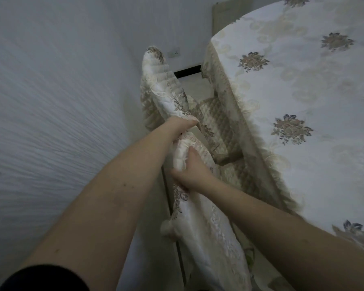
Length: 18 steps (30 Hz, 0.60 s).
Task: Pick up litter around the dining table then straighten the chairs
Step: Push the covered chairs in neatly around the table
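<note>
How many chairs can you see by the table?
2: one chair against the wall, its covered back gripped by the left hand; another chair nearer, held by the right hand. More may be hidden.

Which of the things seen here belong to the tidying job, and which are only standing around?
Job:
- cream floral quilted chair-back covers
- left hand, gripping a cover
- right hand, gripping a cover
- quilted beige chair seat

Not the job:
- cream floral tablecloth
- white wall socket

The single head camera looks steeply down and forward from above the counter's (292, 85) near-left edge. It sits close over both forearms, with the wall (51, 101) filling its left side.
</note>
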Tool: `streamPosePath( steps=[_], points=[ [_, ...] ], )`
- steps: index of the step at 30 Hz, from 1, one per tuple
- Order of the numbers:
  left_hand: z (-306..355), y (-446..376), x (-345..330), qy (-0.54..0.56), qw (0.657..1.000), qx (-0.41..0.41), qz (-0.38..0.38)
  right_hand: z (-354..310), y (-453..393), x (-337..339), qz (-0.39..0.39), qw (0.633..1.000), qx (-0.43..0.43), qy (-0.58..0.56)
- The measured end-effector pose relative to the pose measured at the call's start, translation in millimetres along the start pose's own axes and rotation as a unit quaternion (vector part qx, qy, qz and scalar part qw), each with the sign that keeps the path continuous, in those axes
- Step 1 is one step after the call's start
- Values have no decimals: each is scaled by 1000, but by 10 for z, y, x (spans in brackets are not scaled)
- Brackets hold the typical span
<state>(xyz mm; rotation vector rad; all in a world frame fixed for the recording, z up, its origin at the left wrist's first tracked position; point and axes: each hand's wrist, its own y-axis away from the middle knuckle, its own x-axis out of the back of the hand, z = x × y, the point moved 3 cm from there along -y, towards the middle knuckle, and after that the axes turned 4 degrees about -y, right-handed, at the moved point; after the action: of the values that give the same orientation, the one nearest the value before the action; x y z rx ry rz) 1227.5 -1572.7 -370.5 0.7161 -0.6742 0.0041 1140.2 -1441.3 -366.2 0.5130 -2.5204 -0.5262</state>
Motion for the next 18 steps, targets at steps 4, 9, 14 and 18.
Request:
streamPosePath(
  steps=[4,9,14,18],
  points=[
    [-73,-123,-70,55,998,-5,4,-36,-6,-56,8,1000,-15,6],
    [-88,-190,-50,131,991,-12,17,-83,2,-47,17,1000,-17,14],
    [-109,-195,69,140,990,5,21,-82,22,-75,27,999,-16,6],
    [-208,-165,75,125,992,12,27,-88,22,-64,35,999,-22,11]
  ],
)
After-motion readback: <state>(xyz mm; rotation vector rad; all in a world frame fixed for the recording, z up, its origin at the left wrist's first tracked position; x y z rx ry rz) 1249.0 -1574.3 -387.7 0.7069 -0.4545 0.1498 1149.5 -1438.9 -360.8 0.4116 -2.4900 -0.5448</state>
